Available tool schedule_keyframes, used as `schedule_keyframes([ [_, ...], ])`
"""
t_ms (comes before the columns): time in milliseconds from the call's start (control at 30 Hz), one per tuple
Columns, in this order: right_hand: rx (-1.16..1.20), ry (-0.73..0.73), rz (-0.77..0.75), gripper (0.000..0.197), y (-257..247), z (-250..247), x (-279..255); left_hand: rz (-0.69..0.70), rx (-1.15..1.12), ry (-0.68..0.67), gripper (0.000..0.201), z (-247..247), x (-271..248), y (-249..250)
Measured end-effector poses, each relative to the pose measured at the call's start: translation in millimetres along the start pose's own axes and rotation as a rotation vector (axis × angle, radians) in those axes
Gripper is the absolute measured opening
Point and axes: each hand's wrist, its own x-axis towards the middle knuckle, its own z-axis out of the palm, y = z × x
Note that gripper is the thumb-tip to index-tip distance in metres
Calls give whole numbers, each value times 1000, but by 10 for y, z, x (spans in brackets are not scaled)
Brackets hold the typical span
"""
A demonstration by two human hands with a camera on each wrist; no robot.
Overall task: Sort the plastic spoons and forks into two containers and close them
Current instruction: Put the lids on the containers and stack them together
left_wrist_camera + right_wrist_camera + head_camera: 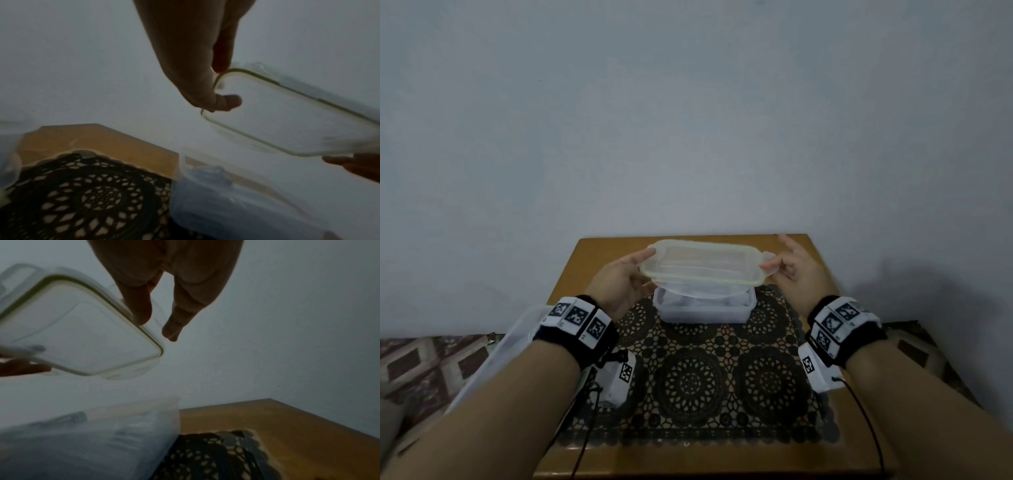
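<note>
A clear lid (702, 267) with a green seal hangs tilted just above an open translucent container (703, 308) that stands on the black lace mat. My left hand (619, 277) pinches the lid's left end, thumb (226, 102) on its rim. At the right end my right hand (787, 267) pinches the lid's tab, with the other fingers (174, 327) spread free. The lid (287, 116) shows from below in both wrist views, as the lid (78, 331) does at the right wrist. Pale cutlery lies blurred inside the container (92, 443); which kind, I cannot tell.
A second clear container (517, 335) sits at the table's left edge, partly hidden by my left forearm. The lace mat (695, 373) covers most of the small wooden table (599, 250). A grey wall stands right behind the table. Patterned cushions flank it.
</note>
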Motion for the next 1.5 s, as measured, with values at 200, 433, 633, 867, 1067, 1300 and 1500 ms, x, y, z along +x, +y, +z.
schedule_keyframes([
  [200,-204,-4,-19,23,165,163,59,59,523,199,51,-110,333,-307],
  [433,-152,-87,294,22,371,297,118,-12,975,176,74,-212,563,-486],
  [633,-52,-71,381,31,439,380,110,-47,1082,201,63,-226,558,-508],
  [867,-28,-37,433,32,448,438,89,-69,1016,211,51,-221,550,-547],
  [1067,-35,-59,483,35,469,467,60,-99,996,222,51,-204,577,-554],
  [1300,71,3,595,27,465,526,72,-163,890,280,64,-197,592,-532],
  [1500,73,37,620,35,441,539,132,-90,914,278,64,-195,551,-580],
])
